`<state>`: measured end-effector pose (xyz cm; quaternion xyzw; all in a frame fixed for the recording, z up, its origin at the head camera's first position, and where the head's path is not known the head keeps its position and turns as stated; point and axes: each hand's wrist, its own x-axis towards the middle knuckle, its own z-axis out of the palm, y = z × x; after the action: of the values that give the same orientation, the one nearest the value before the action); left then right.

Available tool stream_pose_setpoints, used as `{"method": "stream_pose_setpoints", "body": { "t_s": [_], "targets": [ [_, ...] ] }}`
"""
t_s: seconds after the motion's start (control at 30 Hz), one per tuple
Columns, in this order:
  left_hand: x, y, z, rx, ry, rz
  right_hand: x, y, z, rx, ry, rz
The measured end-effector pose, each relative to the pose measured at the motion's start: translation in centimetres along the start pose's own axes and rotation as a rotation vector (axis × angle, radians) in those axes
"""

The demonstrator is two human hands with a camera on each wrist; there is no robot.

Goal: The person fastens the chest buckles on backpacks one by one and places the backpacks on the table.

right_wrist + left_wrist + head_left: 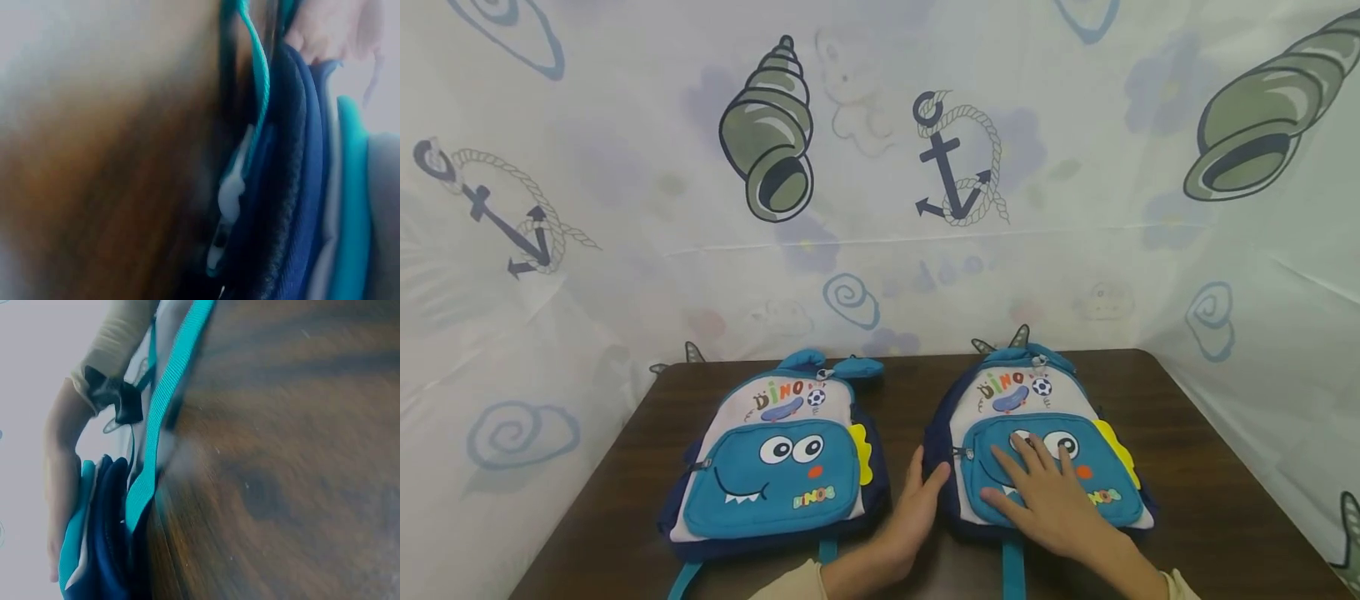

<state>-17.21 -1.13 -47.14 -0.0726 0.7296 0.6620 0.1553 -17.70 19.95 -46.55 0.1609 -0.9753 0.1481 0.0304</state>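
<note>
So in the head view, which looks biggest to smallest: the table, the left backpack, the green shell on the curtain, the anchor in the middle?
1. table
2. left backpack
3. green shell
4. anchor
The curtain prints hang farther back, so their true size is unsure.

A dark wooden table (1187, 467) carries two dinosaur backpacks (775, 454) side by side.

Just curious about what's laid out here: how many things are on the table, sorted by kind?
Backpacks: 2, the left backpack and the right backpack
Hands: 2, the left hand beside the right backpack and the right hand flat on it
Total: 4, all on the table
</note>
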Motion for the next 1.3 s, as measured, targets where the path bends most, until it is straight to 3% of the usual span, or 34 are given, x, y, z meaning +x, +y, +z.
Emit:
{"method": "stream_pose_setpoints", "body": {
  "t_s": [0.33, 0.47, 0.63, 0.77, 1.03, 1.3],
  "targets": [
    [0.8, -0.1, 0.1, -0.071, -0.001, -0.034, 1.1, 0.3, 0.5, -0.014, 0.022, 0.017],
    [1.1, -0.3, 0.5, -0.099, 0.044, 0.016, 1.1, 0.3, 0.7, -0.027, 0.052, 0.007],
    [0.9, -0.7, 1.1, -0.107, 0.094, 0.112, 1.0, 0.3, 0.9, -0.033, 0.034, 0.029],
    [0.7, -0.7, 1.5, -0.112, 0.085, 0.140, 0.8, 0.3, 1.1, -0.022, 0.029, 0.042],
    [0.5, -1.4, 1.7, -0.062, 0.044, 0.138, 0.8, 0.3, 1.4, -0.025, 0.036, 0.045],
    [0.2, -1.1, 1.7, -0.065, 0.037, 0.151, 0.9, 0.3, 1.3, -0.028, 0.039, 0.041]
  ]
}}
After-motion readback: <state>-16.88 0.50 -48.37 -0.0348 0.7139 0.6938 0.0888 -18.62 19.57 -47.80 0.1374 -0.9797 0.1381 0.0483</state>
